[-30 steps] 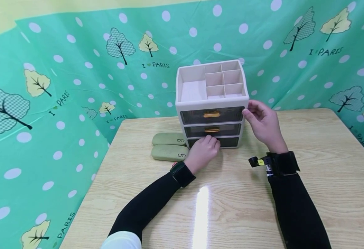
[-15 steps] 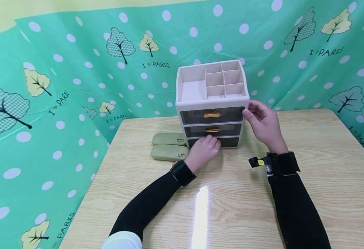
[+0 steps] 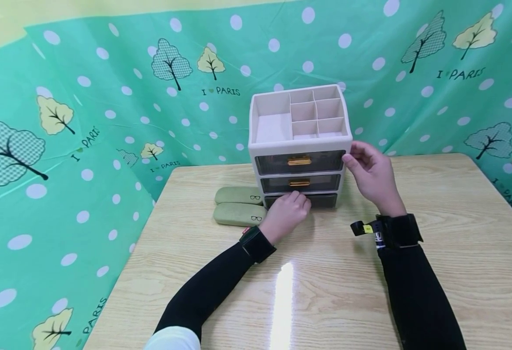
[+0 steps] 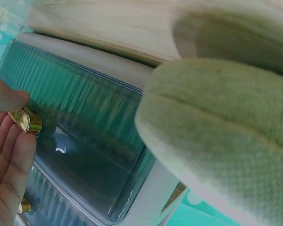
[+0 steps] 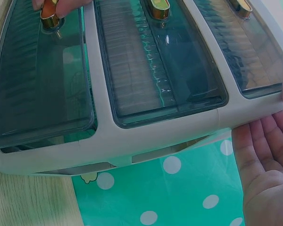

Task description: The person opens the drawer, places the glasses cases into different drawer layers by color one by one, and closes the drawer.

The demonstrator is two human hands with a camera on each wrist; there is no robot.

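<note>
A white desktop organizer (image 3: 299, 144) stands upright at the back of the table, with three dark see-through drawers below an open divided top. My left hand (image 3: 285, 214) pinches the gold handle (image 4: 29, 120) of the bottom drawer (image 5: 42, 80) between thumb and fingers. That drawer's front stands slightly out from the frame, with a narrow gap along its edge in the right wrist view. My right hand (image 3: 371, 175) grips the organizer's right side near the top drawer (image 3: 321, 163), thumb at the front edge and fingers along the side. The middle drawer (image 3: 277, 184) is closed.
Two green glasses cases (image 3: 236, 214) lie side by side against the organizer's left, close to my left wrist. Behind the wooden table (image 3: 326, 291) hangs a green dotted cloth (image 3: 150, 136) with printed trees. The organizer's top compartments (image 3: 273, 127) hold nothing.
The bottom drawer's front looks slightly farther out than before. Both hands keep their places on the handle and the organizer's side.
</note>
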